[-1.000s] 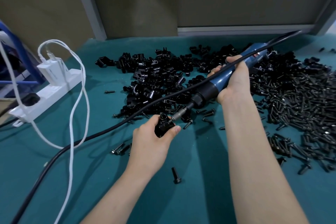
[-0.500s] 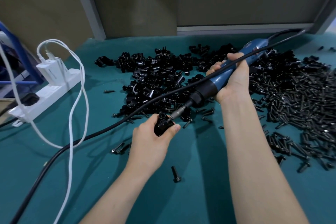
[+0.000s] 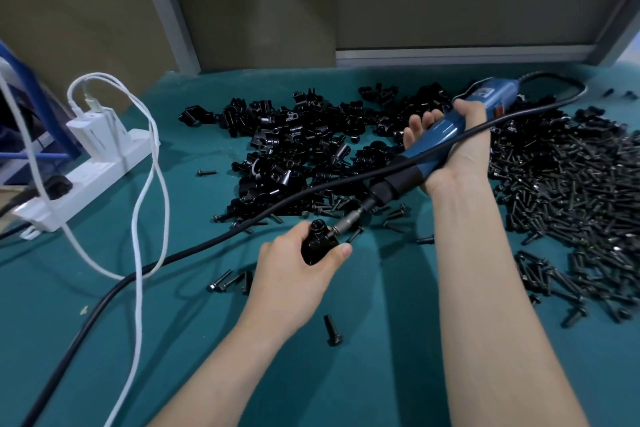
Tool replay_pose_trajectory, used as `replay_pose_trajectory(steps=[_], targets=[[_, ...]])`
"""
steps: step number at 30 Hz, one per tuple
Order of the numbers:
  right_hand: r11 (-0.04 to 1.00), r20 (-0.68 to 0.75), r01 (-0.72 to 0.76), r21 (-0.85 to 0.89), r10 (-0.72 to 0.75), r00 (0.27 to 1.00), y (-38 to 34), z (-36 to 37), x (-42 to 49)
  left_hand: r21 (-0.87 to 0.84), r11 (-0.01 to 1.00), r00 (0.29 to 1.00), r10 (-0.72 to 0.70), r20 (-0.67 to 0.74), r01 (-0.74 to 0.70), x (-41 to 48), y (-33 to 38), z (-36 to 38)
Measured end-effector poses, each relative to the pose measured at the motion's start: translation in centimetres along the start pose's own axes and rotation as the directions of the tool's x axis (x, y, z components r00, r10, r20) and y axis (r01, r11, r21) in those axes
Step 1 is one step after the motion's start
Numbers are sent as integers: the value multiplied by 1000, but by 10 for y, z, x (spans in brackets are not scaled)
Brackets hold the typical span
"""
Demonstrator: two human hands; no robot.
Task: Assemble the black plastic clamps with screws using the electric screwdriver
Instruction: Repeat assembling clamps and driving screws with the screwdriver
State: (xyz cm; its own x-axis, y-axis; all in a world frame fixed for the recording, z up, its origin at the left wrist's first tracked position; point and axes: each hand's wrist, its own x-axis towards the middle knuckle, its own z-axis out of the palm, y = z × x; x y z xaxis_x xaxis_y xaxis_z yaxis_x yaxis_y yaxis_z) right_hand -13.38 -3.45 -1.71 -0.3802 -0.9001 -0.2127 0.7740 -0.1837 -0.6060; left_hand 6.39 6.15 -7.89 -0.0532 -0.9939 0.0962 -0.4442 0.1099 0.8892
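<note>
Near the middle of the desk, the left hand (image 3: 298, 265) grips a black clamp (image 3: 317, 243). The electric screwdriver (image 3: 438, 132), clasped in the right hand (image 3: 464, 156), slants down from the far right, and its bit (image 3: 341, 225) meets the clamp's right side, on the screw, I'd judge.

A teal-covered table (image 3: 381, 357); a heap of black plastic clamps (image 3: 294, 146) lies at the far centre; a wider heap of black screws (image 3: 571, 191) spreads along the right; one lone screw (image 3: 333, 330) lies near the centre; at the left, a white power strip (image 3: 86, 180), a looping white cable (image 3: 138, 288) and a black cable (image 3: 104, 302).
</note>
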Motion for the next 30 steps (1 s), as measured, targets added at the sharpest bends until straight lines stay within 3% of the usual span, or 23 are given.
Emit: replay_pose_trajectory(steps=[3,6,22,30], targets=[[1000,-29,-4,-12,3,1000,1,1,0,-7,1000,1000,-5,14,5,1,-1,-1],[997,-21,-21,80,23,1000,3,4,-2,-14,1000,1000,-2,10,2,2,-1,-2],[989,233,-23,147,-12,973,1,8,-2,-21,1000,998,-15,65,17,3,-3,-5],[982,281,-38,183,-15,960,2,3,0,-32,999,995,-23,95,27,3,-3,-5]])
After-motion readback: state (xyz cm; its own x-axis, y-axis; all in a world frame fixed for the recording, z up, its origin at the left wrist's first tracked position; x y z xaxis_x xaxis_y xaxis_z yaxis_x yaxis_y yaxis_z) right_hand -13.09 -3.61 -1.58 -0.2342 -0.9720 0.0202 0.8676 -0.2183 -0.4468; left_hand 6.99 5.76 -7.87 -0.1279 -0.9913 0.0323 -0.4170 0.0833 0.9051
